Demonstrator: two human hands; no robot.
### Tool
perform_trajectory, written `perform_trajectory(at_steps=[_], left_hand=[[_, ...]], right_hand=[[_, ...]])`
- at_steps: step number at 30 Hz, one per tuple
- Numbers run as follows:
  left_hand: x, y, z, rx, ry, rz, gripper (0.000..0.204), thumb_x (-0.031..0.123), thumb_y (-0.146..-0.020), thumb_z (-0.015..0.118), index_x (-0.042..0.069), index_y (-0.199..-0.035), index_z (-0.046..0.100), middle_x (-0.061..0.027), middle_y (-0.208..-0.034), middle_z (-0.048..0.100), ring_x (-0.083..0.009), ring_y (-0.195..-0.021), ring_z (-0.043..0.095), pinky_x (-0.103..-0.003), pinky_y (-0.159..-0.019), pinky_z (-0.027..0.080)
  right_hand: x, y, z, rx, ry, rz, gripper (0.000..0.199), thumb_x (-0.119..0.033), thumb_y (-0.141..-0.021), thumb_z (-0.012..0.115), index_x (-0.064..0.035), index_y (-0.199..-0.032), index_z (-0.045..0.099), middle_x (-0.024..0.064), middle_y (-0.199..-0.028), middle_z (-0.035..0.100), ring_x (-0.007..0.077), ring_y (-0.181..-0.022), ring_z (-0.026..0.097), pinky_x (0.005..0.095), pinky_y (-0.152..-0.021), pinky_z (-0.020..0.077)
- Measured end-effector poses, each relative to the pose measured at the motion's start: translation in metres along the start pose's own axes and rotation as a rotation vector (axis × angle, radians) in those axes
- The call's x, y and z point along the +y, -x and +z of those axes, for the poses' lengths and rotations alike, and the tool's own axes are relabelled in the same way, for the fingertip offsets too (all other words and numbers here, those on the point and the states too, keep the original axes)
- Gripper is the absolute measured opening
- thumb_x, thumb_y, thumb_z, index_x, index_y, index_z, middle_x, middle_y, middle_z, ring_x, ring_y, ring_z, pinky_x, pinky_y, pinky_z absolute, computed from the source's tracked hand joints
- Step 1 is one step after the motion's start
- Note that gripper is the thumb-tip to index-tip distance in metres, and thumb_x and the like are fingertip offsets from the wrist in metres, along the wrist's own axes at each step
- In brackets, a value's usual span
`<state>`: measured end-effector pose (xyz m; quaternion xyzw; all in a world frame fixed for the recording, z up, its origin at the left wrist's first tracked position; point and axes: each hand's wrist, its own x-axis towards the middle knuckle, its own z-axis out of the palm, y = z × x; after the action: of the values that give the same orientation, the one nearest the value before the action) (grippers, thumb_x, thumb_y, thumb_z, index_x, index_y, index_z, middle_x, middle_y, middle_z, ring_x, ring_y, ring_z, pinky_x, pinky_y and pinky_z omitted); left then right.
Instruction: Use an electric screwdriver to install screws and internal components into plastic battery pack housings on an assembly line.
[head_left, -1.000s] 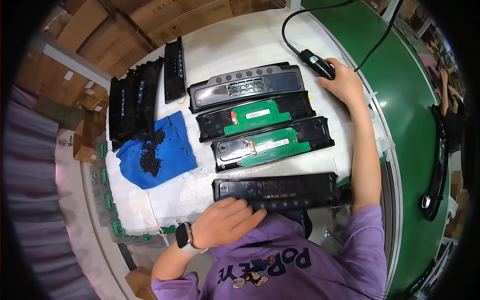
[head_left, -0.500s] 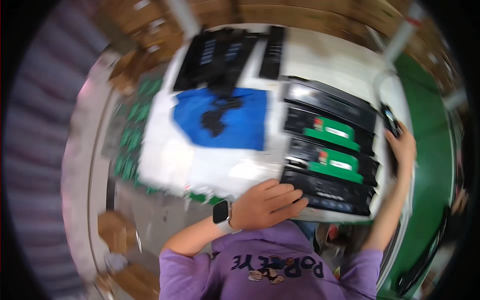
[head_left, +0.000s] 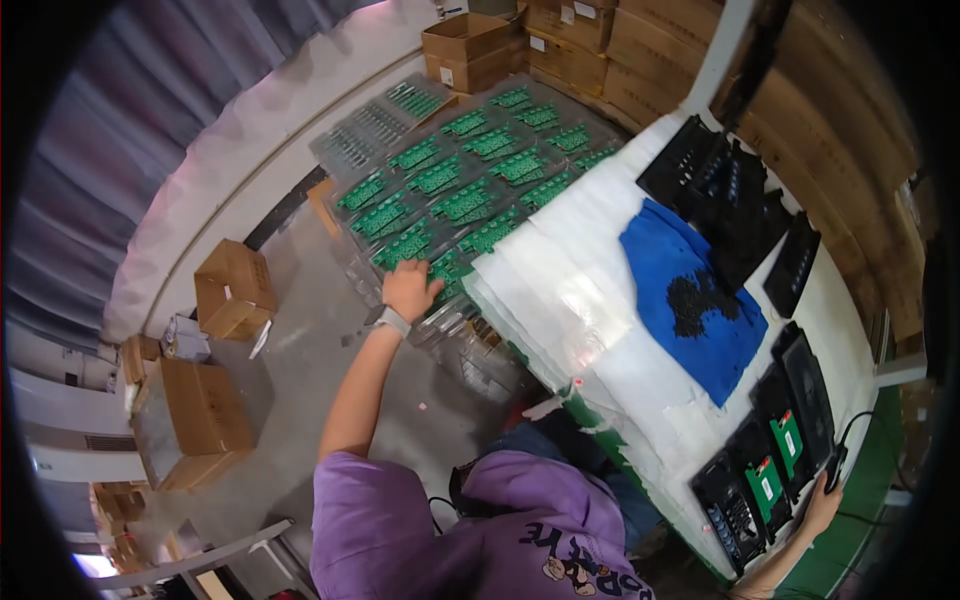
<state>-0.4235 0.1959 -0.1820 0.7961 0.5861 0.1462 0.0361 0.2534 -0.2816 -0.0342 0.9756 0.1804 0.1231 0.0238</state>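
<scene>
At the left of the table, my left hand (head_left: 407, 290) reaches over a clear plastic tray (head_left: 345, 225) of green circuit boards (head_left: 463, 204). Its fingertips are at the edge of one board (head_left: 403, 246), thumb apart from the fingers; no board is lifted. Far to the right, my right hand (head_left: 820, 508) is closed round a black corded hand tool (head_left: 835, 466) whose exact kind I cannot make out. Beside that hand lie black panels; two carry green boards, one board (head_left: 788, 446) farther off and another board (head_left: 766, 490) nearer.
A blue cloth (head_left: 665, 300) with a heap of small black parts (head_left: 698, 303) lies on the white-covered table (head_left: 560, 275). More black panels (head_left: 720, 190) are stacked beyond it. Cardboard boxes (head_left: 232, 290) stand on the floor at left. A black cord (head_left: 858, 420) trails from the tool.
The view has swung left. My left hand has moved from the table's near edge, by the black panels, out to the tray of boards. The right hand still holds the corded tool.
</scene>
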Motion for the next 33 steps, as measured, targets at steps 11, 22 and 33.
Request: perform_trajectory(at_steps=[11, 22, 33], left_hand=[[0.005, 0.0, 0.023, -0.091, -0.325, 0.222, 0.01, 0.013, -0.074, 0.055, 0.004, -0.078, 0.057, -0.0118, -0.064, 0.06, -0.0293, -0.057, 0.061, -0.04, -0.048, 0.047], [0.114, 0.048, -0.121, 0.748, 0.163, 0.284, 0.02, 0.01, -0.093, 0.045, -0.003, -0.103, 0.055, -0.0178, -0.085, 0.062, -0.0306, -0.073, 0.06, -0.036, -0.064, 0.047], [0.364, 0.125, -0.154, -0.029, 1.063, 1.321, 0.047, 0.006, -0.073, 0.069, -0.002, -0.113, 0.045, -0.0138, -0.085, 0.061, -0.0248, -0.064, 0.059, -0.033, -0.055, 0.047]], right_hand=[[0.02, 0.004, 0.007, 0.216, -0.017, -0.098, 0.056, -0.047, -0.083, 0.053, 0.0007, -0.113, 0.053, 0.0238, -0.105, 0.057, 0.0411, -0.098, 0.055, 0.0451, -0.08, 0.0442], [-0.136, 0.103, -0.14, 0.525, -0.64, -0.512, 0.039, -0.014, -0.075, 0.067, -0.0017, -0.11, 0.056, 0.0146, -0.096, 0.057, 0.0256, -0.082, 0.058, 0.0318, -0.073, 0.0473], [-0.158, 0.218, -0.195, -0.066, -0.738, -1.119, 0.034, 0.0, -0.07, 0.056, -0.0018, -0.104, 0.056, 0.0114, -0.085, 0.057, 0.0275, -0.085, 0.058, 0.0382, -0.072, 0.0454]])
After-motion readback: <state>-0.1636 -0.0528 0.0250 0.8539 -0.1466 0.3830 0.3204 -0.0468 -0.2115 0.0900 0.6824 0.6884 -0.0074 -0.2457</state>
